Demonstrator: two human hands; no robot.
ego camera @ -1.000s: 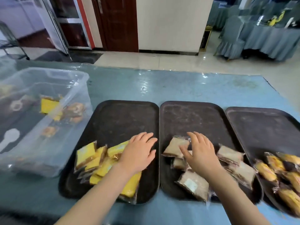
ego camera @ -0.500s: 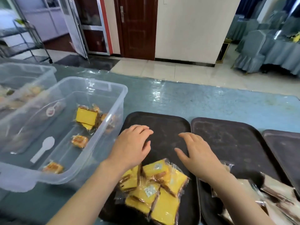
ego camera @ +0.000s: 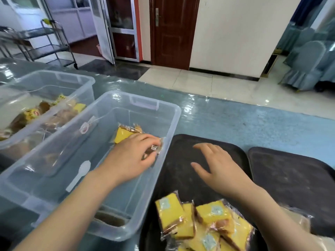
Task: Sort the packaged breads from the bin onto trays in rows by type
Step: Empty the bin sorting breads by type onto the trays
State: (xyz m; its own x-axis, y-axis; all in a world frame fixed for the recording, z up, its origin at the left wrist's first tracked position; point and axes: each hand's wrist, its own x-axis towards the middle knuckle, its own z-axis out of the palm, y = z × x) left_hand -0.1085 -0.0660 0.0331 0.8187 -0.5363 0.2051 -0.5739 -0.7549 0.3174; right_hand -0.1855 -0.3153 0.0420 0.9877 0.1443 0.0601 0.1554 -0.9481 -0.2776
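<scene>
My left hand (ego camera: 133, 156) reaches inside the clear plastic bin (ego camera: 170, 113) and its fingers curl round a wrapped bread packet (ego camera: 154, 150) near the bin's right wall. A yellow cake packet (ego camera: 123, 134) lies just behind that hand. My right hand (ego camera: 217, 165) hovers with spread fingers over the bare far part of the left dark tray (ego camera: 183, 171), holding nothing. Several yellow cake packets (ego camera: 203, 223) are piled at that tray's near end.
A second dark tray (ego camera: 290, 171) lies to the right. Another clear bin (ego camera: 68, 78) with mixed breads stands at far left. A white plastic spoon (ego camera: 79, 174) lies in the near bin. A metal cart (ego camera: 49, 44) stands beyond the blue table.
My view swung left from the trays to the bin. My left hand went from the yellow packets into the bin and closed on a packet; my right hand left the brown packets and hovers over the left tray.
</scene>
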